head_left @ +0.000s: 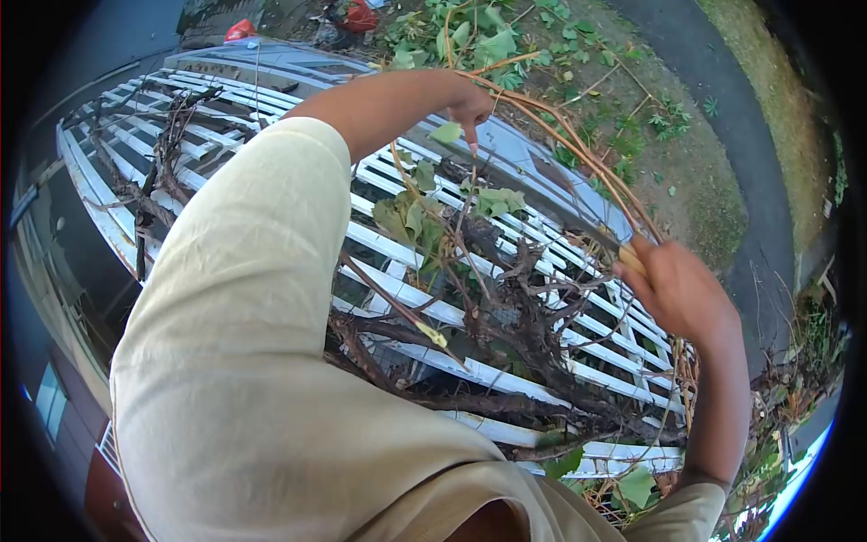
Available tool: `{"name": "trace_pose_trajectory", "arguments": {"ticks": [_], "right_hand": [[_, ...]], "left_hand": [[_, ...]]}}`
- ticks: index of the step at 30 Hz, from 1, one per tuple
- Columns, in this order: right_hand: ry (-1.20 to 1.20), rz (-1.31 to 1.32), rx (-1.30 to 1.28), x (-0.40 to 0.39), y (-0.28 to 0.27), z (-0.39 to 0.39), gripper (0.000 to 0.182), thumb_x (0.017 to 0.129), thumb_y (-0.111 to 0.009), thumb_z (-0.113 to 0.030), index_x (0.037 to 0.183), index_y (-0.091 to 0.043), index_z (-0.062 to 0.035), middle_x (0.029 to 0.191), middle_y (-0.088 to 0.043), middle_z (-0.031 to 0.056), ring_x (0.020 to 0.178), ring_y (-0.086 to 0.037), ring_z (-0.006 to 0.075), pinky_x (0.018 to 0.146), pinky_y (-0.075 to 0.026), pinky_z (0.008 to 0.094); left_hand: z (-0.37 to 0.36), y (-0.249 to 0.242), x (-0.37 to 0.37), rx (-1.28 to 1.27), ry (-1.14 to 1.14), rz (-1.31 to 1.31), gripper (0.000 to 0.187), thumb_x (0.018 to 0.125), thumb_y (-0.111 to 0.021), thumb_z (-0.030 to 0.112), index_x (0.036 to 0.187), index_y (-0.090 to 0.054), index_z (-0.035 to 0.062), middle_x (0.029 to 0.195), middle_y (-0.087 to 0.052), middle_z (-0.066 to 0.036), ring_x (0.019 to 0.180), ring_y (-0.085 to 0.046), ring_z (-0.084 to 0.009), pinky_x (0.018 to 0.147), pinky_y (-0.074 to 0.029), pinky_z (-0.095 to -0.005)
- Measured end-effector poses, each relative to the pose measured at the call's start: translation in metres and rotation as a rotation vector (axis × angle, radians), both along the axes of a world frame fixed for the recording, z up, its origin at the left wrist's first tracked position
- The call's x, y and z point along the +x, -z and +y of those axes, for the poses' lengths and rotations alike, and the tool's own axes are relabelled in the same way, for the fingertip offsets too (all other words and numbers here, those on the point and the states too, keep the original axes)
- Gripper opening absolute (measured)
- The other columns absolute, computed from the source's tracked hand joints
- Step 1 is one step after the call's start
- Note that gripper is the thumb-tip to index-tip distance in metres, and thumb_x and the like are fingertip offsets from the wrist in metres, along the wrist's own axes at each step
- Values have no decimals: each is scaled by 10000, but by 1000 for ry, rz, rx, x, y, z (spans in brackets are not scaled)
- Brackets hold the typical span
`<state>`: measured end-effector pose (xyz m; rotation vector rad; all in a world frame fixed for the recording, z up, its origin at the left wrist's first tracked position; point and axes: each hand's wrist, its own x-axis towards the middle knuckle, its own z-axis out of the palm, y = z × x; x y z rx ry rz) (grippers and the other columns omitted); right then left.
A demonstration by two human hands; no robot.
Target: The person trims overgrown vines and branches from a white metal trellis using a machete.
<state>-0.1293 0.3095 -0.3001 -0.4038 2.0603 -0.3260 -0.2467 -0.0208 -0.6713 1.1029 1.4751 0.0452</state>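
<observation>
While the right hand (684, 287) is wrapped around the pale wooden handle of a long-bladed tool (633, 261), its dark, narrow blade slants up and leftward over the far edge of a white slatted frame (411, 294). The left hand (473, 110) reaches out across the same frame, its index finger stretched downward and the other fingers curled; whether it pinches a thin stem at the fingertips, I cannot tell. Long brown vine canes (589, 155) arch from beside the left wrist down to the right hand. Gnarled dark vine branches (533, 339) sprawl over the slats below the 2 hands, with green leaves (411, 217) among them, and 1 nearby stem (397, 303) ends in a pale, yellowish tip. Both arms emerge from a cream short-sleeved shirt (271, 379). Beyond the frame, leafy cuttings (492, 45) lie on the soil, near a dark path (754, 172) bordered by grass (768, 72). Toward the upper left, 2 red objects (239, 31) show, too small to identify.
</observation>
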Motion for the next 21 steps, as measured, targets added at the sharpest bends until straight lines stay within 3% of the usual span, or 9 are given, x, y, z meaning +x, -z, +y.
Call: {"name": "trace_pose_trajectory", "arguments": {"ticks": [2,6,9,12,15,17,19,21], "right_hand": [[-15,75,-34,0,6,-2,365,1043,-660,-369,1171,-644,-28,939,-674,238,925,-666,440,813,-524,536],[-61,366,148,14,-55,39,410,966,-782,-335,1256,-665,-70,888,-624,178,842,-655,372,752,-532,474],[-107,326,290,31,-99,66,446,942,-807,-309,1290,-660,-72,876,-622,164,815,-649,366,746,-533,482],[-248,352,125,43,-71,67,414,935,-809,-302,1243,-671,-64,884,-624,157,806,-652,360,734,-533,495],[-178,-132,179,17,-20,23,268,991,-705,-277,1102,-673,-36,846,-719,197,807,-721,400,735,-558,518],[-246,-92,86,18,15,0,224,1025,-606,-234,1065,-669,-23,805,-742,201,800,-744,412,735,-576,530],[-274,-56,12,27,62,-13,213,1033,-572,-207,1043,-665,-15,796,-742,194,788,-747,405,721,-582,523],[-299,5,-60,25,74,-22,213,1041,-538,-180,1021,-661,-8,788,-742,187,776,-751,399,707,-589,516]], "left_hand": [[-1,5,2,-22,-115,57,685,789,-866,670,852,-665,18,750,-651,-116,701,-621,-310,699,-508,-473],[2,44,10,27,-105,59,710,755,-892,664,875,-676,-1,762,-663,-110,746,-647,-312,719,-528,-455],[10,50,10,29,-115,22,715,731,-907,666,780,-628,9,714,-618,-100,693,-586,-292,677,-481,-464],[25,46,5,-9,-80,25,724,724,-911,667,699,-589,19,669,-570,-86,664,-539,-276,643,-439,-463],[51,41,3,4,6,45,721,709,-903,698,725,-651,23,705,-624,-92,696,-592,-280,659,-478,-463],[70,20,0,-62,41,37,754,675,-897,742,773,-722,15,754,-683,-112,736,-653,-293,690,-527,-456],[84,22,7,-33,88,42,777,663,-894,757,794,-742,6,773,-702,-121,749,-672,-300,700,-543,-454],[92,12,-2,-11,156,78,777,672,-887,756,807,-759,1,778,-721,-131,743,-686,-308,699,-553,-464]]}}
